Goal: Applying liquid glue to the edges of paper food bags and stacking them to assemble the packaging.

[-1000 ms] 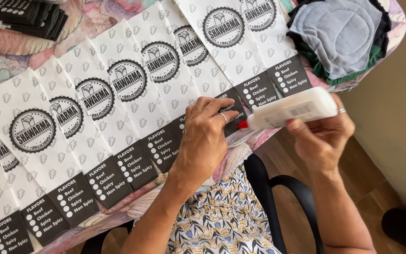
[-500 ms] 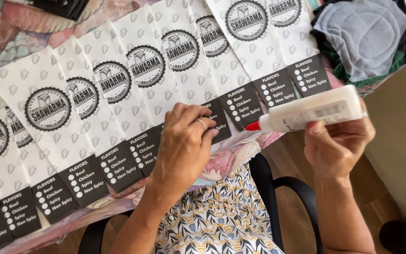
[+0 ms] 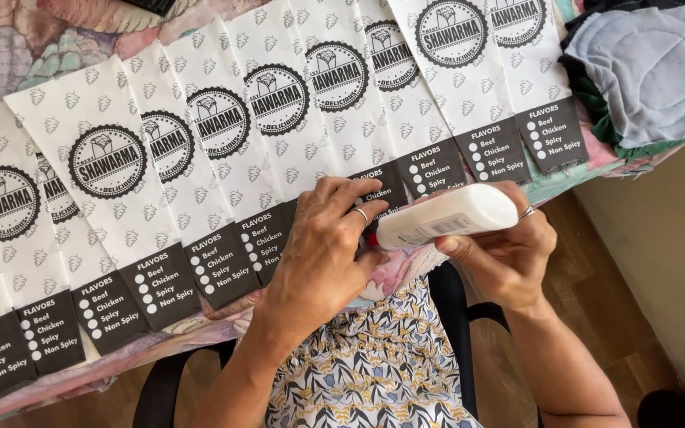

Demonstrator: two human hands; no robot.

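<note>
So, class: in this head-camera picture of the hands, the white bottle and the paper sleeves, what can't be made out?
- Head view: the white bottle's red tip is mostly hidden behind the left hand.
- The sleeve edge under that hand is covered.
- The paper sleeves at far left are cut off by the frame.
- Right hand's fingers are behind the bottle.

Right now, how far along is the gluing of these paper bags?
Done: I cannot tell, since no glue line shows on any sheet. In hand: the right hand holds a white glue bottle with its red tip at the table's edge, while the left hand presses the black bottom strip of one printed paper sheet. Left: the overlapping row of printed sheets to the left lies flat, apparently untouched.
</note>
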